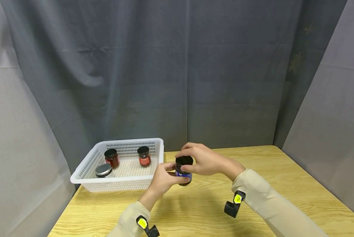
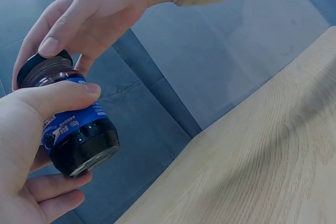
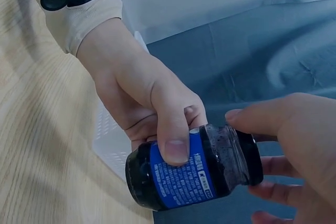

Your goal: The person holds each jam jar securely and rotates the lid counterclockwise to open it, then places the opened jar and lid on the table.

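A small glass jar (image 3: 181,174) with a blue label, dark contents and a black lid (image 1: 184,160) is held above the table, in front of me. My left hand (image 1: 163,180) grips its body, with the thumb lying across the label in both wrist views. From the other side my right hand (image 1: 206,161) holds the lid, thumb at one edge and fingers round the far side. The lid sits on the jar's mouth; whether it is loose I cannot tell. In the left wrist view the jar (image 2: 84,140) is tilted.
A white perforated basket (image 1: 120,182) stands at the left of the wooden table (image 1: 224,204). Inside are a dark red jar (image 1: 112,158), a jar with a red label (image 1: 144,159) and a silver-lidded jar (image 1: 104,170). Grey curtains (image 1: 153,72) enclose the table's back and sides.
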